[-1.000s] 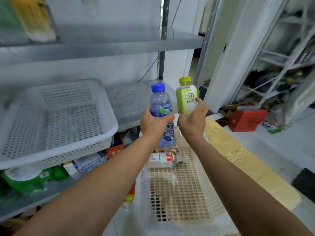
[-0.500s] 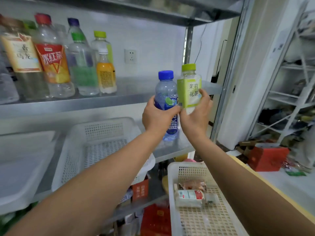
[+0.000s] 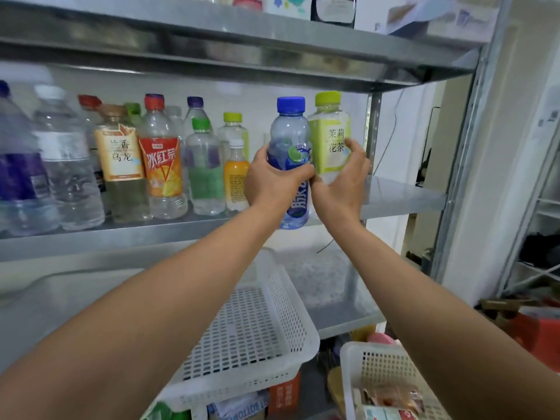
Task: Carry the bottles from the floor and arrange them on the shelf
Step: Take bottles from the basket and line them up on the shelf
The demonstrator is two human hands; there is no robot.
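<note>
My left hand [image 3: 272, 180] grips a blue-capped clear bottle [image 3: 289, 137] with a blue label, held upright in front of the metal shelf [image 3: 403, 195]. Its base hangs just below the shelf's front edge. My right hand [image 3: 345, 183] holds a green-capped bottle [image 3: 330, 128] with a pale green label, upright and touching the blue one on its right. Both are raised at shelf height, right of a row of several bottles [image 3: 160, 159] standing on the shelf.
A shelf above [image 3: 242, 47] carries boxes. Below, a white perforated basket [image 3: 260, 328] sits on a lower shelf. A second white basket [image 3: 385, 377] with a bottle lying in it stands at the bottom right. The shelf's upright post [image 3: 466, 165] rises on the right.
Both hands have lifted the two bottles from the floor basket up to the bottle shelf. My view has tilted upward, bringing the bottle row and upper shelf into sight.
</note>
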